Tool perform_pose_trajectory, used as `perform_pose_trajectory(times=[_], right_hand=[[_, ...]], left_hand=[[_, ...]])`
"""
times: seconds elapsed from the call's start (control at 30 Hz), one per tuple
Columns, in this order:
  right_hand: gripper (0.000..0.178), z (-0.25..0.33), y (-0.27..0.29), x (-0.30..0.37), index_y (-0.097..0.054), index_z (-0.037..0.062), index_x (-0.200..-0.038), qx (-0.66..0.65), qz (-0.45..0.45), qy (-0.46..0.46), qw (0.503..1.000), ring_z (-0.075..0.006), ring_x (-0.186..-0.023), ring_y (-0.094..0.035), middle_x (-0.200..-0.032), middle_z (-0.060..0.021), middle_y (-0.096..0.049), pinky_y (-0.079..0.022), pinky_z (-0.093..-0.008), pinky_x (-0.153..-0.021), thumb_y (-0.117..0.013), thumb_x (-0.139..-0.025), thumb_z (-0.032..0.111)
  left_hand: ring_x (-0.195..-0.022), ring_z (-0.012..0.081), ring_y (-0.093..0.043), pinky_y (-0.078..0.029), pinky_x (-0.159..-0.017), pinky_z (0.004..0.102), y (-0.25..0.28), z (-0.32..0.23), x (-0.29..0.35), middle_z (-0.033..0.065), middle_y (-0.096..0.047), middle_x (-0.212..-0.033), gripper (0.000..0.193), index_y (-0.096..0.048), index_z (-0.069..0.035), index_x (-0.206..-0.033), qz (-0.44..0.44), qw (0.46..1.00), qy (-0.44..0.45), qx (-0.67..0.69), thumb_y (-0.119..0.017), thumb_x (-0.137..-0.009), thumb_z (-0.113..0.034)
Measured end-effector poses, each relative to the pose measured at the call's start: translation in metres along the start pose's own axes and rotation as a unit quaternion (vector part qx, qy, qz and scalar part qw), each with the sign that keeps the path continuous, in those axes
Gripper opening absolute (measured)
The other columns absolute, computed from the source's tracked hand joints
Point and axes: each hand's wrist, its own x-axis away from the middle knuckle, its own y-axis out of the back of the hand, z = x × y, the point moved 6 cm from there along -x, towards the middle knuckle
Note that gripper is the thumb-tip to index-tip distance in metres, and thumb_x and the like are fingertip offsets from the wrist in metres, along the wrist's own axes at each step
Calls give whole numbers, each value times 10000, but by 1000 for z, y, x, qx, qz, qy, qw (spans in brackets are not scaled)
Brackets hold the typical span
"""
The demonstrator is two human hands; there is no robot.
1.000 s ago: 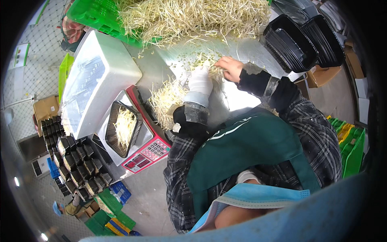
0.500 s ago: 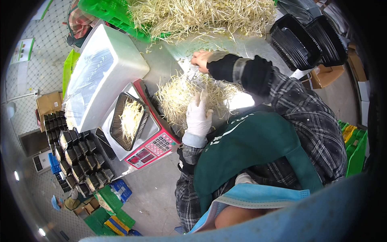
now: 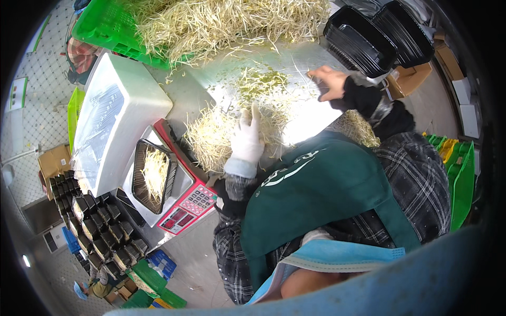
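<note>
Here, gloved left hand flat on bean sprouts.

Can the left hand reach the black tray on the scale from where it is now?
Probably yes. The left hand, in a white glove, rests on the bean sprout pile, beside the scale. The black tray is open on top, and nothing stands between.

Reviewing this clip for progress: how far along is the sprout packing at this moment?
Partly done: the black tray on the scale already holds some sprouts. In hand: the gloved left hand rests on the loose sprout pile; the bare right hand hovers open. Left: the big heap and stacked empty trays.
</note>
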Motion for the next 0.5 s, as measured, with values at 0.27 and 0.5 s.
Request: perform_pose_trajectory(times=[0.27,0.5], right_hand=[[585,73,-52,2,-429,91,-1177,-46,-18,116,992,-306,-948,-520,-1063,-146,-461,-451,-378,-780,-651,-640,158],[611,123,-108,-8,-360,66,-1220,-66,122,135,981,-305,-958,-525,-1117,-134,-428,-449,-370,-800,-611,-662,64]], left_hand=[[-1085,364,-420,-373,-899,410,9,-10,30,192,-394,-1240,831,-247,-125,-1344,29,991,-5,128,-669,-630,-79],[-989,388,-464,-394,-848,435,-6,-22,21,202,-469,-1153,709,-318,-67,-1305,-77,989,5,128,-548,-641,19]])
